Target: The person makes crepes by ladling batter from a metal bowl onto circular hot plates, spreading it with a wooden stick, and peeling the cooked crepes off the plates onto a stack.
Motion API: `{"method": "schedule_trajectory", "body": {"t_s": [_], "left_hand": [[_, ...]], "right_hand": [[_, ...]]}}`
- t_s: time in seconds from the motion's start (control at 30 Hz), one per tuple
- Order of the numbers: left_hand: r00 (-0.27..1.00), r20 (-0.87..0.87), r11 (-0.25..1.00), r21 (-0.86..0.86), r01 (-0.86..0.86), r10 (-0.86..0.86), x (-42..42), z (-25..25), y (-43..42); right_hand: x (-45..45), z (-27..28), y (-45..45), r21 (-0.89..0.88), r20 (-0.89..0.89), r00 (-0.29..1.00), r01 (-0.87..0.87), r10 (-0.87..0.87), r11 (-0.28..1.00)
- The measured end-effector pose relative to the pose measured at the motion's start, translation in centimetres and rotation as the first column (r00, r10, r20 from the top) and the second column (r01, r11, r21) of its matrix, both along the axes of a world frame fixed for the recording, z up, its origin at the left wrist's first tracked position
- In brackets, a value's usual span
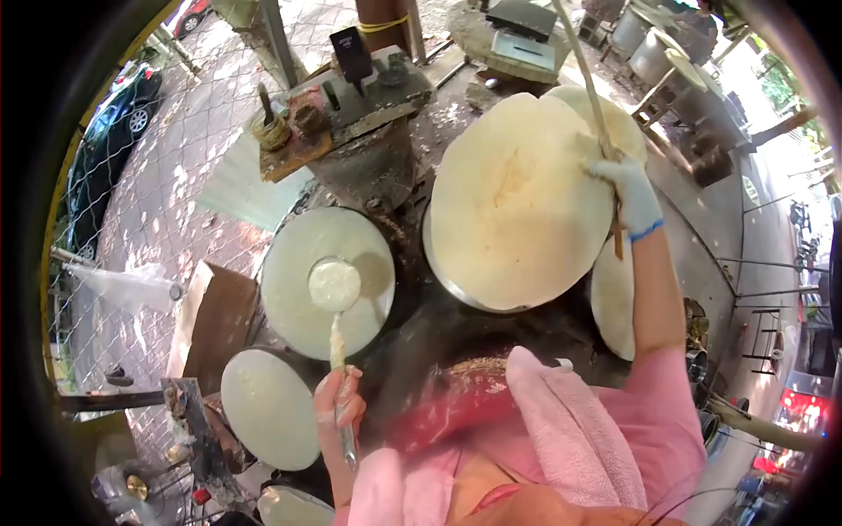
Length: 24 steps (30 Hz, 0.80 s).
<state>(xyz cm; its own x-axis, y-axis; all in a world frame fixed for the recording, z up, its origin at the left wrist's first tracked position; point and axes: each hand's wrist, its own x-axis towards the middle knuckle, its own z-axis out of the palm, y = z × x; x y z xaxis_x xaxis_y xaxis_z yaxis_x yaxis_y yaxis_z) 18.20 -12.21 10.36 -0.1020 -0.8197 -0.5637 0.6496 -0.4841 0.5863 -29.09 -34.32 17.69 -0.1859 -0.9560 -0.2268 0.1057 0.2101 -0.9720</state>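
My left hand (338, 399) is closed round the handle of a ladle (335, 284), whose round bowl rests on or just above a pale, batter-coated round surface (294, 237). My right hand (629, 195), in a white glove with a blue cuff, is closed on a long wooden stick (582, 66) and is beside the right edge of a large pale round lid (517, 210). Whether that hand also touches the lid is unclear. Another round lid (270, 410) lies at lower left, and a narrow pale disc (613, 298) is below my right hand.
A cardboard box (210, 316) stands left of the coated surface. Behind are a cluttered ledge (377, 110) with a brush in a pot (270, 131) and a round table (504, 54). Wire fencing runs along the left. A person (699, 35) is at far upper right.
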Motion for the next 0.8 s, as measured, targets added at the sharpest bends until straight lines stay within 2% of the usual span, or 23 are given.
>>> {"method": "schedule_trajectory", "body": {"t_s": [0.03,0.1,0.17,0.23,0.27,0.3,0.33,0.37,0.4,0.43,0.5,0.57,0.63,0.67,0.77,0.8], "left_hand": [[0.999,-0.004,0.999,0.007,-0.045,0.046,-0.1,0.0,0.2],[0.994,-0.050,0.995,-0.021,-0.095,0.094,-0.2,-1.4,1.3],[0.980,-0.099,0.984,-0.025,-0.174,0.171,-1.2,-1.6,2.2],[0.969,-0.113,0.974,-0.030,-0.226,0.221,-2.6,-1.6,3.2],[0.955,-0.136,0.963,-0.028,-0.268,0.262,-3.6,-1.6,3.8],[0.940,-0.156,0.950,-0.023,-0.310,0.303,-4.5,-1.7,4.3],[0.933,-0.200,0.947,-0.060,-0.315,0.298,-5.3,-1.9,5.0],[0.913,-0.178,0.925,-0.030,-0.379,0.368,-6.8,-1.1,5.4],[0.887,-0.154,0.898,-0.003,-0.441,0.435,-8.7,0.4,6.0],[0.865,-0.192,0.881,0.004,-0.473,0.464,-9.9,0.7,6.5],[0.814,-0.326,0.861,0.001,-0.509,0.481,-11.4,0.7,7.9],[0.761,-0.432,0.839,-0.017,-0.544,0.485,-12.5,0.2,9.8],[0.724,-0.455,0.804,-0.028,-0.594,0.519,-13.7,0.1,11.6],[0.670,-0.454,0.764,0.041,-0.644,0.588,-14.1,-0.3,12.9],[0.676,-0.511,0.778,-0.024,-0.628,0.530,-15.3,-0.2,16.2],[0.664,-0.484,0.759,0.002,-0.651,0.570,-15.5,0.0,17.4]], "right_hand": [[-2.4,0.9,-1.5,0.022,-0.010,0.998,-0.063,0.063,0.998],[-8.6,4.3,-5.4,0.059,-0.214,0.962,-0.161,0.170,0.985],[-13.9,6.7,-8.6,0.057,-0.350,0.918,-0.180,0.188,0.982],[-14.7,10.9,-9.7,-0.055,-0.560,0.816,-0.212,0.146,0.976],[-16.0,12.4,-11.0,0.014,-0.680,0.715,-0.210,0.163,0.978],[-15.9,13.8,-11.9,0.035,-0.909,0.399,-0.203,0.116,0.979],[-16.8,13.3,-13.1,-0.039,-0.931,0.357,-0.306,0.076,0.951],[-17.8,11.9,-14.6,-0.108,-0.947,0.321,-0.406,0.031,0.907],[-18.9,9.6,-16.4,-0.097,-0.995,0.068,-0.475,-0.073,0.874],[-18.8,7.4,-17.2,-0.068,-0.964,-0.182,-0.537,-0.193,0.841],[-16.7,1.3,-15.7,-0.033,-0.982,-0.161,-0.363,-0.097,0.931],[-17.5,-7.0,-16.2,-0.096,-0.974,-0.147,-0.430,-0.174,0.898],[-19.3,-15.3,-16.8,-0.155,-0.948,-0.176,-0.469,-0.264,0.869],[-20.5,-19.7,-17.3,-0.148,-0.949,-0.181,-0.468,-0.259,0.871],[-21.0,-24.0,-16.0,-0.061,-0.964,-0.212,-0.419,-0.163,0.906],[-21.3,-24.5,-15.8,-0.059,-0.961,-0.224,-0.408,-0.163,0.911]]}}
